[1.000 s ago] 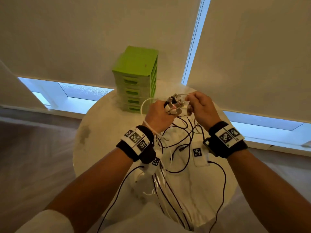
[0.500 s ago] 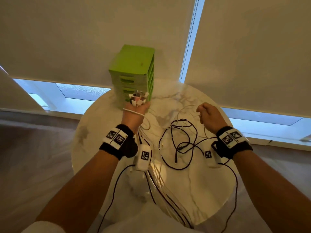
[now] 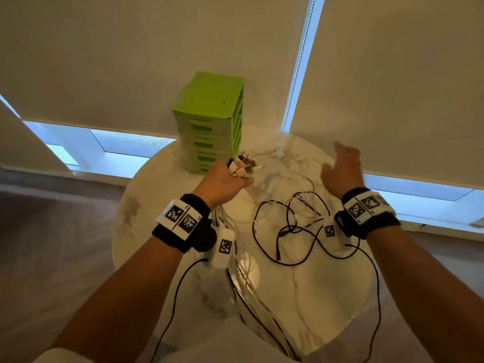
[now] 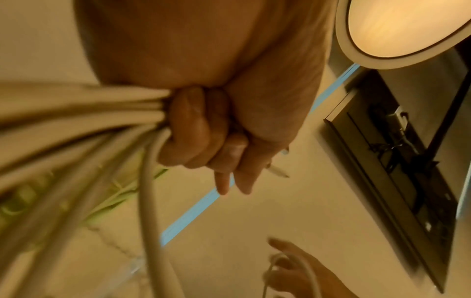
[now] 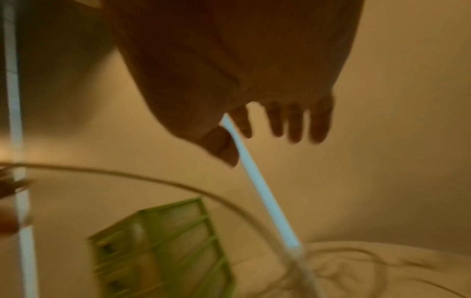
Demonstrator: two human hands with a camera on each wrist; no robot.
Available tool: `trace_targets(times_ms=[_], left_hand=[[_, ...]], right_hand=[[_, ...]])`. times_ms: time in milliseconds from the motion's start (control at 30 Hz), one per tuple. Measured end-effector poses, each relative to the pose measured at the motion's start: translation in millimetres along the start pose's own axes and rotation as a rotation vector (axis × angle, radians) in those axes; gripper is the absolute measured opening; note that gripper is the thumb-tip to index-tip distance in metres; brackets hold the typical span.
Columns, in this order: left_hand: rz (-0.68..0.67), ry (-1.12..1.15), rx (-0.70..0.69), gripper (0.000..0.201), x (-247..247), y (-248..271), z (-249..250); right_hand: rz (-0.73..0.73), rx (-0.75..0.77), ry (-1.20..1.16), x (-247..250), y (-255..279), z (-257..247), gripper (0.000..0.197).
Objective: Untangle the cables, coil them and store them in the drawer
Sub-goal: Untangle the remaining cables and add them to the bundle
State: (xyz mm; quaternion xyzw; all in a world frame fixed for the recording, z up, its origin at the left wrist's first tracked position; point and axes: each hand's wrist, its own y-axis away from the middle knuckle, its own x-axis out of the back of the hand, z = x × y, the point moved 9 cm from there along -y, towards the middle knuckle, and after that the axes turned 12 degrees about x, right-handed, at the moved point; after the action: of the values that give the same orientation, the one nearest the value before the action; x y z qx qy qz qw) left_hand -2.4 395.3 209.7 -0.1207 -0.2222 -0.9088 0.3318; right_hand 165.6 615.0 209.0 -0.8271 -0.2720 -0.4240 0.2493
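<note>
My left hand hovers just in front of the green drawer unit and grips a bundle of white cables. In the left wrist view its fingers curl tightly round the bundle. The plug ends stick out above the fist, and the white strands trail back over the near table edge. A tangled black cable lies loose on the tabletop between my arms. My right hand is raised over the right side with its fingers spread and nothing in them.
The round white marble table stands against windows with drawn blinds. The drawer unit stands at its far edge with all drawers pushed in. Thin white cable loops lie near the right hand. Floor surrounds the table.
The hands have drawn apart. The left hand carried the white bundle left toward the drawer unit. The right hand let go of its cable, opened and lifted to the right.
</note>
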Motion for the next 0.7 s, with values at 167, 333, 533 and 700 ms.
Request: trace_targets(times_ms=[167, 333, 533, 700], left_hand=[[0.066, 0.330, -0.127, 0.003, 2.6, 3.7, 28.6], [0.266, 0.733, 0.073, 0.022, 37.9, -7.0, -19.6], [0.061, 0.801, 0.177, 0.033, 16.8, -16.4, -36.3], [-0.205, 0.594, 0.127, 0.014, -33.5, -9.1, -5.3]], right_hand=[[-0.673, 0.412, -0.257, -73.8, 42.1, -103.7, 0.040], [-0.531, 0.115, -0.258, -69.4, 45.6, -45.3, 0.065], [-0.277, 0.120, -0.406, -34.0, 32.9, -29.7, 0.050], [-0.255, 0.184, -0.890, -24.9, 27.1, -92.4, 0.034]])
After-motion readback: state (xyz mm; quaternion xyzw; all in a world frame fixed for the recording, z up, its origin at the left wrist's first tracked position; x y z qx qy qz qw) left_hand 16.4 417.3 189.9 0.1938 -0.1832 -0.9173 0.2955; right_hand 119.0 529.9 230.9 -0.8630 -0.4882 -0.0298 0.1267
